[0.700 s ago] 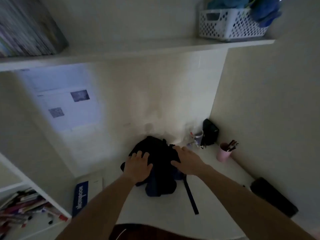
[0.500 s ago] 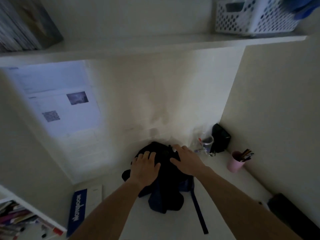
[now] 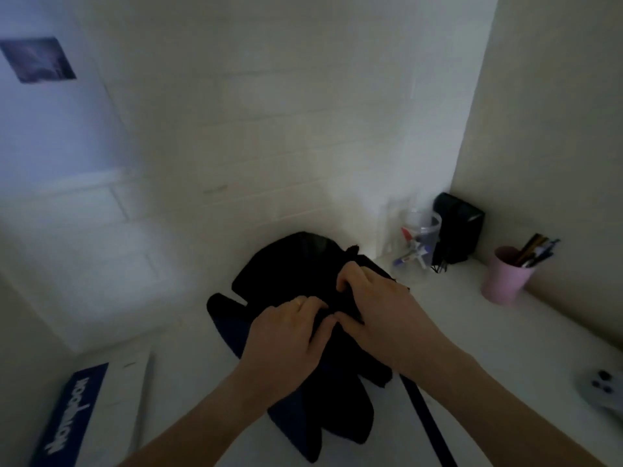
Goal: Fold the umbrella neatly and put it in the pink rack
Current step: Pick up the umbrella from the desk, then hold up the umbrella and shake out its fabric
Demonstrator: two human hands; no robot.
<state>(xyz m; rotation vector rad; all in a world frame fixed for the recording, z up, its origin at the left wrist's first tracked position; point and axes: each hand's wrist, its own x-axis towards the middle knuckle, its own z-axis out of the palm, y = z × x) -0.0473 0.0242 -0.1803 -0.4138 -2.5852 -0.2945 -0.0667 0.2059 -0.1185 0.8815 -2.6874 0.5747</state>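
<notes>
Fingers [image 3: 305, 303] of the left hand [image 3: 283, 345] are curled down into the dark fabric of the umbrella [image 3: 296, 274], clamped on a fold of it; the fingers of the right hand [image 3: 377, 308] are bent the same way, their tips pinching the cloth just beside the left thumb, so both hands hold the bundle at its middle and touch each other there.

The white desk [image 3: 488, 348] carries everything, set into a corner of pale walls; the umbrella lies crumpled on it, directly under the hands — black with dark blue panels spilling toward the near edge, and a dark strap [image 3: 426, 423] trailing from under the right wrist toward the bottom of the view.

At the left a white box [image 3: 101, 399] with a blue side bearing white letters lies flat on the desk, well apart from the umbrella; on the wall above it hangs a pale sheet with a small dark picture [image 3: 37, 59].

In the far right corner stands a black box-like object [image 3: 456, 227], its kind hard to tell in the dim light; just beside it a clear cup [image 3: 421, 230] holds markers, with a few more lying at its foot; nearer along the right wall a pink cup [image 3: 504, 276] holds pencils and pens — upright, apart from the umbrella; at the right edge a pale rounded thing with dark buttons [image 3: 603, 389] is blurred.
</notes>
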